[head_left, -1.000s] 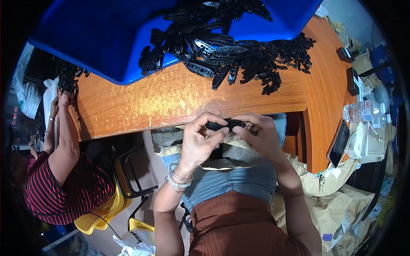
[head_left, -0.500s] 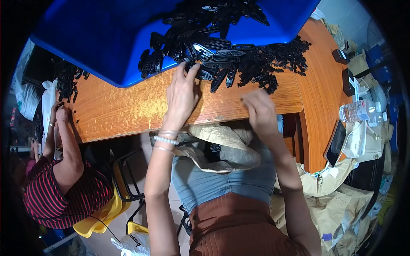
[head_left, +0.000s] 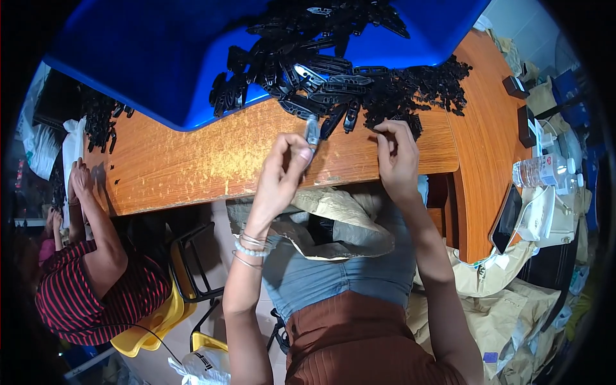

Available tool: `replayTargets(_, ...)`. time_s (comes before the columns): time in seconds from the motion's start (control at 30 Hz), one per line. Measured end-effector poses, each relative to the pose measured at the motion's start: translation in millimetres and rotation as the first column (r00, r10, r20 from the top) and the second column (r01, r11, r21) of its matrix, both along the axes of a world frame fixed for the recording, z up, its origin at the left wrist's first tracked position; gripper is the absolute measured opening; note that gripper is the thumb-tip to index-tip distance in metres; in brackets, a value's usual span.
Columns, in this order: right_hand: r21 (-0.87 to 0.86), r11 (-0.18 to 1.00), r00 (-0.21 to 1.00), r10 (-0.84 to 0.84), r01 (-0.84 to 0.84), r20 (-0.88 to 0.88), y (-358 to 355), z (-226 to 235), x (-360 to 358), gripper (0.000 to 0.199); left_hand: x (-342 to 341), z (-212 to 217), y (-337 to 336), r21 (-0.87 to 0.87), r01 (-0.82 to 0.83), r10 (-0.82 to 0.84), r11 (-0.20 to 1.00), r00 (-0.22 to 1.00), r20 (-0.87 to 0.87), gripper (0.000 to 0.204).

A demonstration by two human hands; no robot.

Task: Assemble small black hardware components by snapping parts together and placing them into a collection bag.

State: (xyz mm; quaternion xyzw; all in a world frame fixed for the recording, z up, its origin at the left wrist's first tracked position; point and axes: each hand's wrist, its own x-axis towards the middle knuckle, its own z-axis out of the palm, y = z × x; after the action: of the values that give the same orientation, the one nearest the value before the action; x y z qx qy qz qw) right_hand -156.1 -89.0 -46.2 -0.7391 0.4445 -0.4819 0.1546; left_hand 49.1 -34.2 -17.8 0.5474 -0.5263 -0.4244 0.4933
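Left hand [head_left: 281,172] above the front of the worktop [head_left: 224,154], grip narrow, thumb and fingers pinching one long, slim part [head_left: 312,132]. Part stands out past the fingertips, pointing away from the body, grey and shiny, somewhat blurred. Its far end lies just beside or over the near edge of a heap of long black parts [head_left: 333,86]; cannot tell whether it touches them.

Right hand [head_left: 401,159] well apart from the left, fingers curled, thumb close to the forefinger. Fingertips at the near edge of a pile of small black pieces [head_left: 446,86]. Cannot tell whether this grip holds a piece.

The long parts spill from the mouth of a blue bin [head_left: 144,70] onto the wood; the small pieces lie to their right. Bracelets [head_left: 251,249] on the left wrist. Open paper sack [head_left: 308,240] at the lap, its inside partly dark.

Right side: a clear bottle [head_left: 534,171] and, near it, a dark-screened phone [head_left: 507,218]. Left side: a co-worker in a striped top [head_left: 102,295] on a yellow chair [head_left: 157,324], arms toward another dark heap [head_left: 99,122].
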Motion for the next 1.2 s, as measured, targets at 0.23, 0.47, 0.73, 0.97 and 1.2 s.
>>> replayTargets(0.23, 0.469, 0.690, 0.722, 0.113, -0.551, 0.682, 38.9, 39.9, 8.9, 0.016, -14.1, 8.8, 24.3, 0.035, 0.131, -0.128, 0.991, 0.988, -0.086, 0.030)
replayTargets(0.47, 0.358, 0.836, 0.867, 0.246, -0.416, 0.433, 45.7, 42.7, 14.4, 0.009, -23.6, 18.1, 31.3, 0.085, 0.188, -0.147, 0.979, 0.924, -0.353, 0.021)
replayTargets(0.73, 0.351, 0.864, 0.910, 0.243, -0.360, 0.335, 51.1, 43.5, 19.5, 0.021, -20.9, 10.4, 32.5, 0.053, 0.085, -0.060, 0.995, 0.930, -0.364, 0.019)
replayTargets(0.97, 0.564, 0.655, 0.851, 0.259, -0.502, 0.456, 48.5, 26.9, 7.1, 0.025, -16.5, 13.7, 32.2, 0.071, 0.176, -0.156, 0.982, 0.962, -0.223, 0.011)
replayTargets(1.2, 0.614, 0.451, 0.738, 0.571, -0.647, 0.359, 49.4, 25.0, -10.1, 0.017, -3.3, -3.6, -11.1, 0.061, 0.057, -0.073, 0.996, 0.949, 0.308, 0.028)
